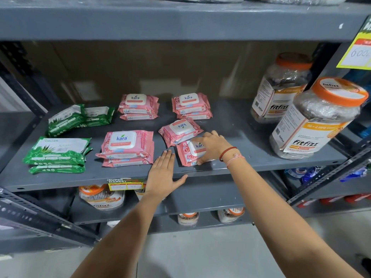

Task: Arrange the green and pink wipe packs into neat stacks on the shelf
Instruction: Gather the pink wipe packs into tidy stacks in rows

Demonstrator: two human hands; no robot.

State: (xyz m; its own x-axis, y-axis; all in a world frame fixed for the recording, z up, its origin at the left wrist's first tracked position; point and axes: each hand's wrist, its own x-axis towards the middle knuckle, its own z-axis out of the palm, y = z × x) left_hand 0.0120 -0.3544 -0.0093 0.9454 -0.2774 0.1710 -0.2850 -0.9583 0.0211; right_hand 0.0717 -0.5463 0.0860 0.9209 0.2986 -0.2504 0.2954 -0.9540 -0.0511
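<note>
On the grey shelf lie pink Kara wipe packs in stacks: back left, back right, front left. A loose pink pack lies turned at an angle in the middle. My right hand grips another pink pack at the shelf's front. My left hand rests flat and open on the shelf's front edge, just left of that pack. Green wipe packs sit at the left: a tilted pair at the back and a stack at the front.
Two large Fitfizz jars with orange lids stand at the right, one at the back, one nearer and leaning. A yellow price tag hangs on the shelf's front edge. More jars sit on lower shelves. A slanted shelf upright crosses at the right.
</note>
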